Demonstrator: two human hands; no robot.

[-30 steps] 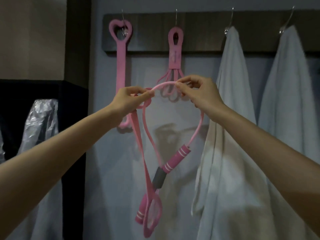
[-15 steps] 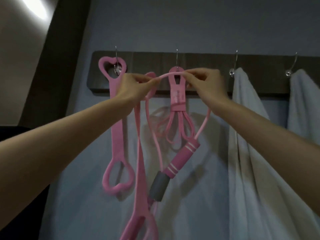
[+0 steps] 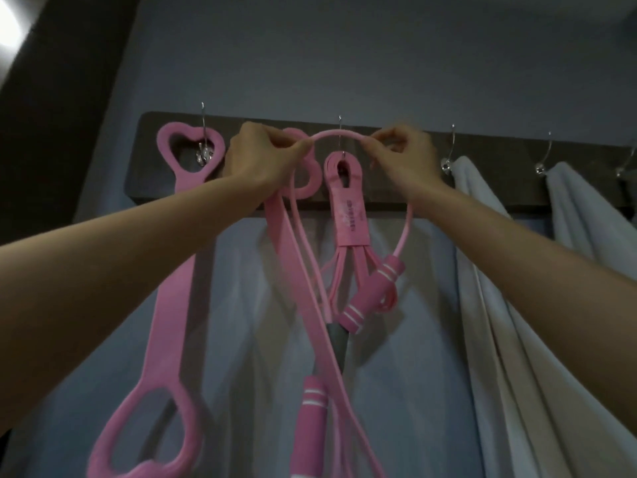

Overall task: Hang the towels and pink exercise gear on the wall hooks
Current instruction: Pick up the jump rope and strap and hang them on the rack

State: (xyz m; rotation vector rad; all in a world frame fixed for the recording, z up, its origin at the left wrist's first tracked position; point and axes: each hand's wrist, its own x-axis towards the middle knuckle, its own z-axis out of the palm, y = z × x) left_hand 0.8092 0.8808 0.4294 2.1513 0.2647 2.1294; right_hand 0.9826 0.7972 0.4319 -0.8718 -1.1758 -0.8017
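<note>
Your left grip (image 3: 262, 157) pinches the rope (image 3: 327, 136), a light, limp cord arched just at the hook (image 3: 340, 121), your right grip (image 3: 403, 160) pinching its far side; hold close beside the arch, since the heavier handles (image 3: 365, 294) dangling below will likely drag it sideways.

Dim, bluish picture; glare at top-left corner, soft shadows on the wall (image 3: 344, 63), edges bowed.

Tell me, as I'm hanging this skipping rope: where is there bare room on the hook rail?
Free: the dark wooden rail between the left white towel and right white towel; the metal hook at the right edge looks bare. Crowded: the middle metal hook, with the pink band bundle, pink rope cord, left hand and right hand.
</note>
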